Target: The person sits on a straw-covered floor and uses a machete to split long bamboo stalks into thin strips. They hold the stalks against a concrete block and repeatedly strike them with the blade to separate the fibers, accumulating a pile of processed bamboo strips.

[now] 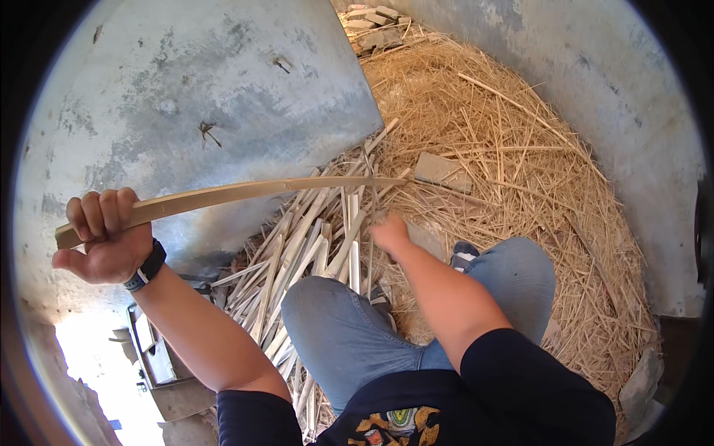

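Strip [238,194] wrapped at end by raised left hand [105,236]; right hand [388,233] lowered, grip unclear.

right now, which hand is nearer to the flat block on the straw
Right. The right hand is below and left of the flat block in the picture; the left hand is much farther left, gripping the wooden strip.

A long, pale bamboo strip [238,193], gently bowed, stretches sideways, crossing a slim grey blade [374,197] near its right end.
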A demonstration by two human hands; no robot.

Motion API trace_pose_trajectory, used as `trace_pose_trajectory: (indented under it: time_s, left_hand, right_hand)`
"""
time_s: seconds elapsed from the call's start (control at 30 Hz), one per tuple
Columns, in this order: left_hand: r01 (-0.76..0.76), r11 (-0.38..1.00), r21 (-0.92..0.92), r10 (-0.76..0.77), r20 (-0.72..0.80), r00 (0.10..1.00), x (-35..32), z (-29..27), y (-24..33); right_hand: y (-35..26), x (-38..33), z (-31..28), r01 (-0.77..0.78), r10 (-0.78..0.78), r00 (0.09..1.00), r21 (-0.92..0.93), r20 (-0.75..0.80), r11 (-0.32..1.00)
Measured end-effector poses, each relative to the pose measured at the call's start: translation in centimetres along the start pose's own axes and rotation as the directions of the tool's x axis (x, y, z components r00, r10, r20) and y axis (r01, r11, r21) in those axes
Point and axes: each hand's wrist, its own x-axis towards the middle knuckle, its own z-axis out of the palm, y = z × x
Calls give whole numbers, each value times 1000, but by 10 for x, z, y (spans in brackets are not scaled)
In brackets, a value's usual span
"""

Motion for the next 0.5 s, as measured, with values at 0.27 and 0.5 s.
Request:
trace_pose_trajectory:
  time_s: [0.27,0.5]
  left_hand:
    - [-12,993,120,31,-160,987,-2,-6,19]
    - [-13,998,65,21,-120,993,-3,-19,17]
  right_hand:
    - [-52,-34,2,214,-205,967,-45,153,976]
    - [-36,-31,18,121,-120,992,-19,42,992]
